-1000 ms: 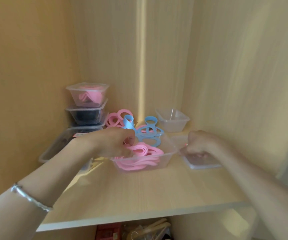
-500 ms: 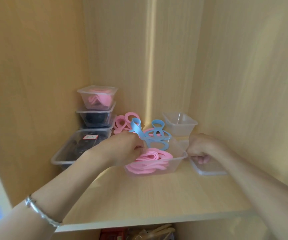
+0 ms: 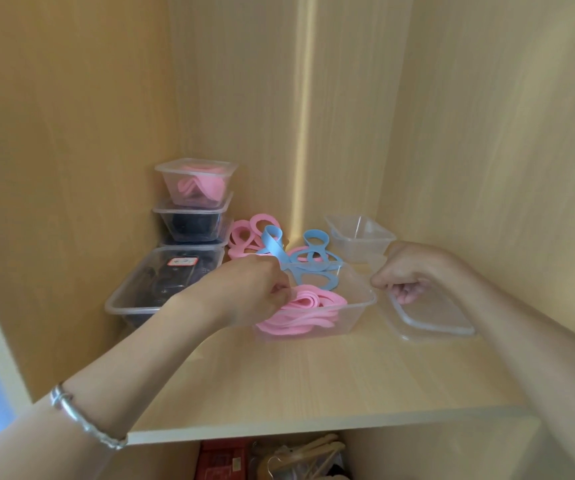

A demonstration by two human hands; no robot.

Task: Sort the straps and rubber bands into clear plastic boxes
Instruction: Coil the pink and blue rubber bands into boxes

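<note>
Here, the left hand (image 3: 244, 292) pinched pink straps (image 3: 308, 304) inside the clear box (image 3: 355, 317), while the right hand (image 3: 414, 275), fingers curled, apparently gripped its rim. Blue straps (image 3: 300, 276) lay just beyond the left hand.

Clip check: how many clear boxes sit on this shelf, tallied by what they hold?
Pink straps inside: 2, the front box and the top box of the stack
Dark things inside: 2, the lower box of the stack and the big left box
Empty: 1, the back box
Total: 5; what lies beneath the stack is unclear.
</note>
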